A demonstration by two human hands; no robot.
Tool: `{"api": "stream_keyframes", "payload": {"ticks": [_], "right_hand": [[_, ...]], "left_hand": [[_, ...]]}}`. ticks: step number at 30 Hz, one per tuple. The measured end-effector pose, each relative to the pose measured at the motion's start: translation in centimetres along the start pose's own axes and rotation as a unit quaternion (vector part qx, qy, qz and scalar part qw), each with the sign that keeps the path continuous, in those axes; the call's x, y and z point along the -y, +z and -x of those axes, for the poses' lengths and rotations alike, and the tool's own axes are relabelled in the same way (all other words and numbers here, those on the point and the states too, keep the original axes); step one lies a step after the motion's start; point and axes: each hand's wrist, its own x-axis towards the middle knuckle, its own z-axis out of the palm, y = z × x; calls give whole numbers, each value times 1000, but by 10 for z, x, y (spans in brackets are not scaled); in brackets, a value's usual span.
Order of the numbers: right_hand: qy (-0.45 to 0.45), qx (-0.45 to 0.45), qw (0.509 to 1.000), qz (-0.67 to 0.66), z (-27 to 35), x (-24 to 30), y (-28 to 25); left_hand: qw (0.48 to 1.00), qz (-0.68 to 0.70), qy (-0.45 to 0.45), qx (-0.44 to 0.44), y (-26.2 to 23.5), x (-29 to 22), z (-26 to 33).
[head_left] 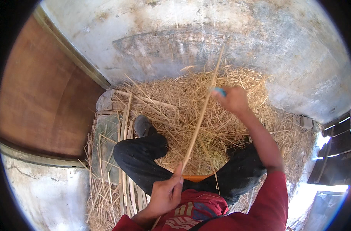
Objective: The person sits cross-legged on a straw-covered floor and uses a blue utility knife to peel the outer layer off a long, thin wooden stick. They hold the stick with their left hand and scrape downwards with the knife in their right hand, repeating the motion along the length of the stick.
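Bamboo strip in both closed hands

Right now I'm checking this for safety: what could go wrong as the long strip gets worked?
1. The right hand holds a blue-handled tool against the thin strip; a slip could send it toward the left hand pinching the lower end.
2. The strip's upper tip may whip or snap.
3. Loose straw underfoot could hide split pieces.
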Motion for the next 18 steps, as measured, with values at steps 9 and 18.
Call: {"api": "stream_keyframes", "payload": {"ticks": [9, 18], "right_hand": [[285, -173, 942, -46, -41, -180, -27], [-239, 91, 966, -28, 86, 65, -7]], "left_hand": [[997, 54, 1, 58, 5, 12, 36], [986, 162, -39, 1, 9, 26, -14]]}}
